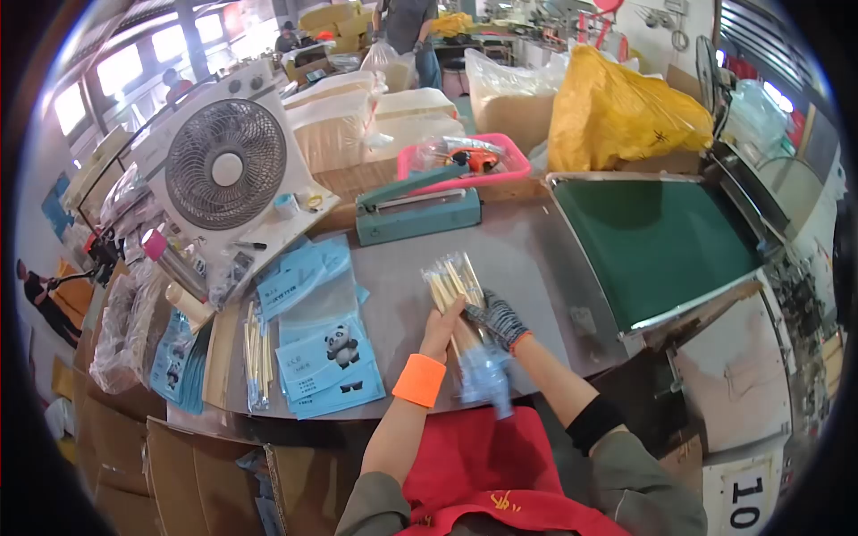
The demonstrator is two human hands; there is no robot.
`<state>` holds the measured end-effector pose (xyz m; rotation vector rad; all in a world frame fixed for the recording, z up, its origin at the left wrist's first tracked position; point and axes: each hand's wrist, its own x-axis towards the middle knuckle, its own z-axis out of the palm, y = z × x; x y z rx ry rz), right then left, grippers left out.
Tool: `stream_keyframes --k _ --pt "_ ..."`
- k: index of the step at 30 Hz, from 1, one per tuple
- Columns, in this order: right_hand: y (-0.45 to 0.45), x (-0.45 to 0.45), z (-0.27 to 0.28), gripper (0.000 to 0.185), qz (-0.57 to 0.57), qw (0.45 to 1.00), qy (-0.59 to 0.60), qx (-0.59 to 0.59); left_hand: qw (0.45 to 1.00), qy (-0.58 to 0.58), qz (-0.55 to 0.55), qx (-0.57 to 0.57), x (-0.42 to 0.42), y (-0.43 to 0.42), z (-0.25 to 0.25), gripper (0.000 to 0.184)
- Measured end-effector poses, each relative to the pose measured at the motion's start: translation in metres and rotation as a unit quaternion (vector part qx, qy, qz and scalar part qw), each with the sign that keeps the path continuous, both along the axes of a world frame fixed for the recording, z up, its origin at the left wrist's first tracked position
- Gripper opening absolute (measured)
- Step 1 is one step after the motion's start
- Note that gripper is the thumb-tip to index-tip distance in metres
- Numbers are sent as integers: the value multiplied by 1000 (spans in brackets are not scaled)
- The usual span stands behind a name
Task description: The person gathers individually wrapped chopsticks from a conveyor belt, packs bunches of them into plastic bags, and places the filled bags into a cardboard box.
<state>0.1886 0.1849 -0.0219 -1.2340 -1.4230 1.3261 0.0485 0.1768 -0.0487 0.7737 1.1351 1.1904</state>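
My left hand (441, 330), bare with an orange wristband, is closed around the left side of a bundle of thin wooden sticks (454, 279) in clear and blue plastic packaging. On the bundle's right side lies my right hand (497, 320) in a grey striped glove, its fingers wrapped against it. The blue lower end of the packaging (485, 371) hangs toward the table's front edge. Left of my hands, blue panda-printed bags (313, 364) are stacked on the grey table (402, 277). Beside them lies another group of sticks (258, 362).
A teal sealer (420, 217) stands at the table's back, before a pink basket (514, 161). A white fan (228, 165) is at the left, near a pink-capped bottle (170, 259). A green conveyor belt (657, 246) is at the right. A person (407, 31) stands in the background.
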Motion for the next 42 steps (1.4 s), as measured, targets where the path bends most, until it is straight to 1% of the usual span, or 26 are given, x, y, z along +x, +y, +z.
stream_keyframes --k 1,3,5,7,8,10,11,13,15,16,18,19,20,21,23,24,25,26,27,29,33,36,38,40,41,42 --pt "-7 -5 -14 68 17 995 81 -59 1000 0 -5 -6 2 -15 1 41" --pt "-54 -14 -12 64 -58 998 -26 2 999 -32 23 14 2 -57 23 43" --pt "-112 -11 -30 61 -23 996 -4 87 997 -61 37 16 -1 -118 13 56" --pt "-179 -4 -36 56 -11 996 -17 92 981 112 16 160 -11 -187 2 61" --pt "-186 -1 -36 56 -11 996 -17 85 982 112 15 153 -16 -197 1 61" --pt "-222 6 -40 52 14 999 50 -5 997 -41 -34 51 -25 -238 0 64" --pt "-224 4 -34 51 -10 972 184 -146 991 -54 -90 -83 -30 -234 17 65" --pt "-213 10 -37 56 28 953 188 -235 994 -17 -104 -2 -22 -227 6 61" --pt "-197 16 -22 59 84 990 91 -72 992 -8 -124 7 -26 -217 5 58" --pt "-187 15 -12 59 97 988 91 -78 987 -1 -161 16 -27 -220 3 55" --pt "-163 10 6 61 118 972 202 -6 993 2 -116 31 -1 -220 -2 54" --pt "-157 7 6 61 127 971 201 -3 995 4 -83 46 9 -217 -1 52" --pt "-150 3 5 60 198 977 49 61 971 227 -61 46 10 -217 1 62" --pt "-145 1 3 59 259 952 -104 122 971 227 -57 48 4 -216 4 62" --pt "-146 3 -5 49 263 957 -106 67 904 357 -220 82 -24 -210 28 76" --pt "-148 5 -12 43 250 962 -81 74 841 405 -329 141 -51 -197 46 69" --pt "-150 6 -17 37 239 966 -54 81 808 450 -304 227 -80 -186 41 41" --pt "-152 8 -12 29 224 972 5 66 851 439 -245 151 -109 -179 60 29" --pt "-153 8 -9 29 232 970 11 70 893 436 -99 52 -138 -165 52 24" --pt "-155 6 -8 26 210 974 80 35 766 612 26 197 -209 -136 41 19" --pt "-156 7 -9 24 220 966 133 10 746 649 -26 147 -268 -101 6 18" --pt "-155 10 -13 23 203 973 110 -11 740 666 -30 90 -252 -86 7 14" --pt "-154 11 -16 22 214 968 133 -1 719 668 20 193 -217 -87 -2 12" --pt "-154 9 -9 20 226 964 142 1 664 684 33 302 -159 -95 -10 9" --pt "-157 10 -10 20 230 963 142 1 675 686 -3 272 -124 -109 -2 9" --pt "-160 12 -14 20 264 953 125 76 697 650 -23 303 -95 -119 -8 7"
